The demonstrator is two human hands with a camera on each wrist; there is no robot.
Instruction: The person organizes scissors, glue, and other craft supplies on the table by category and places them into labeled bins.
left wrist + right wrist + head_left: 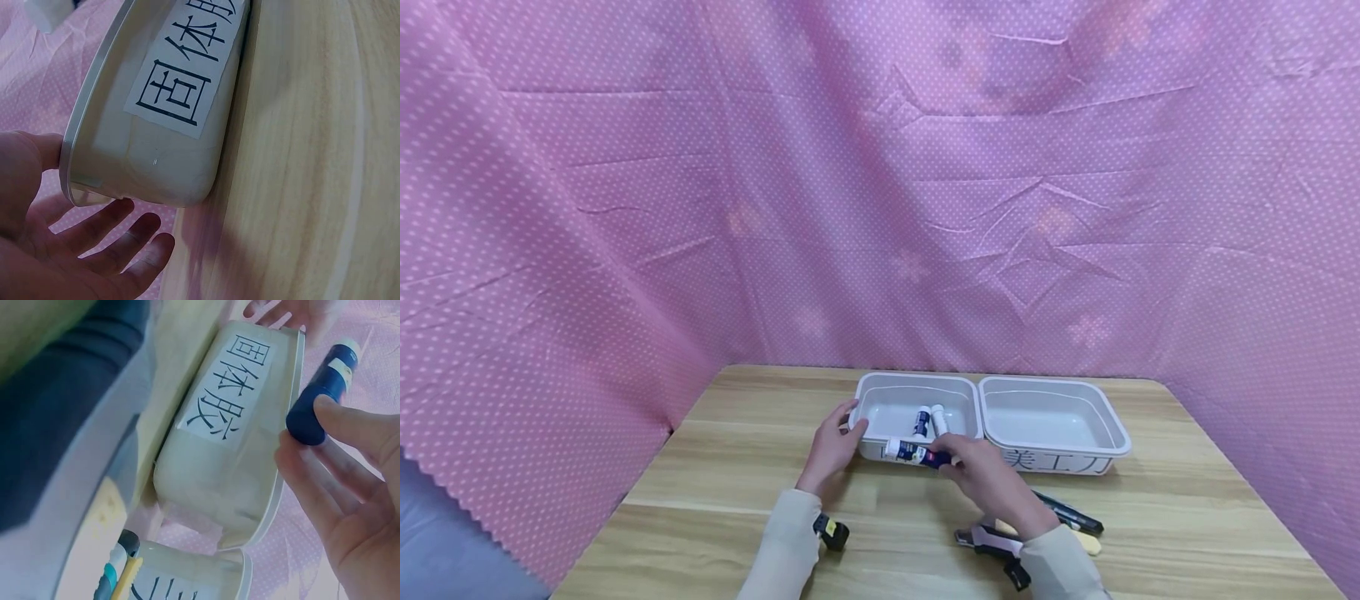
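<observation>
My right hand [988, 479] pinches a navy glue stick [910, 452] with a white end, held over the front rim of the left white bin [887, 412]. In the right wrist view, thumb and fingertips grip the dark end of that glue stick [322, 394]. Two more glue sticks, one navy [922, 422] and one mostly white [939, 420], lie inside this bin. At its left front corner, my left hand [835, 442] holds the rim, thumb on the edge and the other fingers spread along the outer side. A printed label [181, 87] covers the bin's front.
A second white bin [1045, 417], also labelled, stands against the first one's right side. Near my right forearm lie a utility knife [992, 540], a black cutter [1075, 515] and a yellow one [1090, 544]. Behind the wooden table [730, 450] hangs a pink dotted curtain [910, 208].
</observation>
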